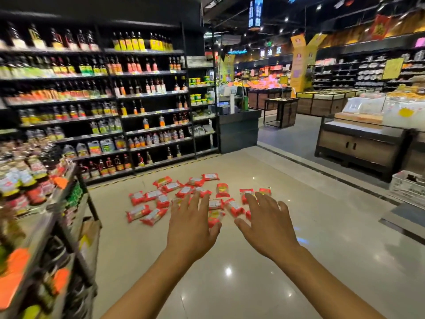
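A person is standing in a shop and holding 2 bare arms out over the shiny floor (pixel 230 284). The left hand (pixel 192 229) is reaching forward, palm down. Its fingers are straight and spread wide, and it is holding nothing. The right hand (pixel 268 226) is doing the same thing just beside it.

Many red packets (pixel 171 186) are lying flat on the floor in a loose, messy bunch. Both hands are hanging on the near side of the packets, and the fingertips are hiding a few of them.

Behind the packets, a tall dark shelf of sauce bottles (pixel 138 95) is standing. Left of the packets, a rack of jars (pixel 34 180) is looking blurry. Far to the right of the packets, a white crate (pixel 407 186) is sitting on the floor, with a wooden stand (pixel 358 146) behind it.
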{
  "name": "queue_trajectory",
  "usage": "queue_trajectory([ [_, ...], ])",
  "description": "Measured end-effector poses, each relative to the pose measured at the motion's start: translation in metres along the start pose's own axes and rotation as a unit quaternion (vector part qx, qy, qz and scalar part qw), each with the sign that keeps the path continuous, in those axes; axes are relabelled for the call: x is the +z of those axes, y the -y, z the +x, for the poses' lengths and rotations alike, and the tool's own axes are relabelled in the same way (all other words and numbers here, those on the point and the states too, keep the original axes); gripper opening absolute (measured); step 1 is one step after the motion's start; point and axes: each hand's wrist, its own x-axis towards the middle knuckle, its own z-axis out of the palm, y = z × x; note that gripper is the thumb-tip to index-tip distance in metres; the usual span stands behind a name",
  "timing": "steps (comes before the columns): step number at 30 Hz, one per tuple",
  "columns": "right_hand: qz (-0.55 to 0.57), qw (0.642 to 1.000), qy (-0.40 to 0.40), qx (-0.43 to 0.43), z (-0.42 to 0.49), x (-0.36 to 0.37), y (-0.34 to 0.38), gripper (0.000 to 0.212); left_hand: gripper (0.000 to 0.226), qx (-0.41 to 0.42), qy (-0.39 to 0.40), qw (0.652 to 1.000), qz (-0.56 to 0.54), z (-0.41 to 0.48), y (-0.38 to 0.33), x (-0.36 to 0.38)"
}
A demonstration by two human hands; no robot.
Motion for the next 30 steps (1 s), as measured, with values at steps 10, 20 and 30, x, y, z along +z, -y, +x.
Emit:
queue_trajectory([
  [10,-0.013,0.998,0.033,-0.054,0.145,0.049,0.062,0.07,0.082,-0.039,-0.001,0.999,0.007,0.115,0.097,0.038],
  [20,0.002,0.994,0.039,-0.099,0.265,0.089,0.13,0.072,0.08,-0.074,-0.006,0.997,0.024,0.201,0.188,0.065],
  [30,0.016,0.988,0.05,-0.148,0.388,0.136,0.167,0.07,0.079,-0.122,-0.017,0.991,0.048,0.287,0.255,0.1],
])
